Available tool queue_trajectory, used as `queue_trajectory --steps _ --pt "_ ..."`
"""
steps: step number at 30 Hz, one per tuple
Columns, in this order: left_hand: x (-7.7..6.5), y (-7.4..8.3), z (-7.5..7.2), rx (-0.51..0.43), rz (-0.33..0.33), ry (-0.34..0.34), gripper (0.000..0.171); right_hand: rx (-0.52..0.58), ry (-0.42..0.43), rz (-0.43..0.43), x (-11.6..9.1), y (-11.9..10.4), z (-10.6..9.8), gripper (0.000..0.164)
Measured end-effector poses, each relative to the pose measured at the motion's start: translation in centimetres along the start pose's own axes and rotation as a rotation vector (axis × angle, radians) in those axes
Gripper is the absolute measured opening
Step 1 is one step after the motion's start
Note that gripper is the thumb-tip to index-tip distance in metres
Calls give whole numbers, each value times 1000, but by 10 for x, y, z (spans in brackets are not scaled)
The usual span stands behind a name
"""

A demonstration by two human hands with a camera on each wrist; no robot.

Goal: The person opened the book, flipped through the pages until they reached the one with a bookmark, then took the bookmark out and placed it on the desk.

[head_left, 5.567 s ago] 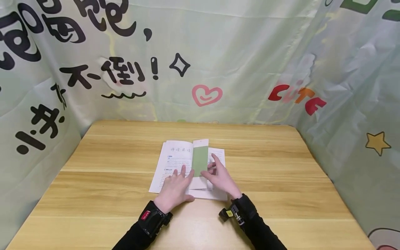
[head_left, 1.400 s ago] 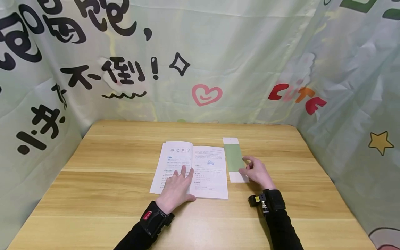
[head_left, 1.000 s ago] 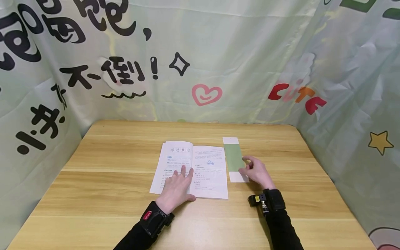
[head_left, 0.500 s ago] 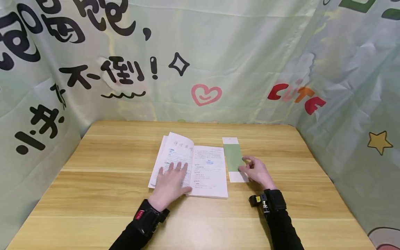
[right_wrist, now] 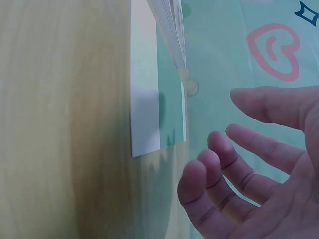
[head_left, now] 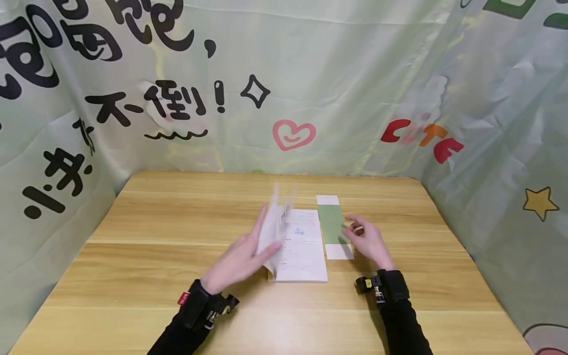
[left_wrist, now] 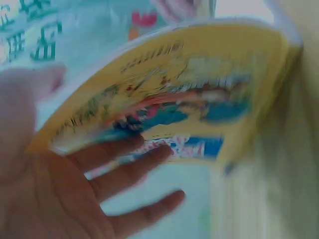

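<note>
A paperback book stands partly raised on the table, its right-hand page flat and its left pages upright and blurred. My left hand holds those left pages and the cover, with the thumb over the page side and the fingers behind. The left wrist view shows the yellow illustrated cover bending across the fingers. Right of the book lies a flat green and white paper strip. My right hand hovers at its right edge with loosely bent fingers, and nothing sits between them in the right wrist view.
The wooden table carries the book and strip near its middle. A pale green printed curtain rises behind and along both sides. Black camera bands sit on both wrists.
The paper strip has moved from over the book to its right, and the right hand has since lifted off it. My left hand, earlier flat on the page, now raises the left half rightward.
</note>
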State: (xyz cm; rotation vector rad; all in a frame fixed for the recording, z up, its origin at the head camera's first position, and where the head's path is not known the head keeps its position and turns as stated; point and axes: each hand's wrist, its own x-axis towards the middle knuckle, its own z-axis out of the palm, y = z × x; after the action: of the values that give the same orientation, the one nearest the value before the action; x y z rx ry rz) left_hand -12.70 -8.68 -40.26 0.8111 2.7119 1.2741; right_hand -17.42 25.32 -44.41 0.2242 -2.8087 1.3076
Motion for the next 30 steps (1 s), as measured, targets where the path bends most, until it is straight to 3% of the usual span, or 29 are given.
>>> queue_trajectory --steps 3,6,8,11,18,25,30 --pt "1 5 19 4 40 -154 89 -1 -2 -12 0 0 2 44" --pt "0 -2 36 168 42 -300 84 2 -3 -13 0 -1 3 44" --pt "-1 -8 42 289 27 -347 78 -1 -3 -18 1 -1 4 45" --pt "-2 -16 40 378 13 -336 70 2 3 -33 1 -1 4 45" --pt "-3 -19 30 377 -55 -276 64 15 18 -81 0 -1 4 45" --pt "-1 -27 25 361 6 -320 62 10 -2 -63 0 1 1 47" --pt "0 -37 20 284 19 -349 63 -1 -2 -68 2 3 1 47"
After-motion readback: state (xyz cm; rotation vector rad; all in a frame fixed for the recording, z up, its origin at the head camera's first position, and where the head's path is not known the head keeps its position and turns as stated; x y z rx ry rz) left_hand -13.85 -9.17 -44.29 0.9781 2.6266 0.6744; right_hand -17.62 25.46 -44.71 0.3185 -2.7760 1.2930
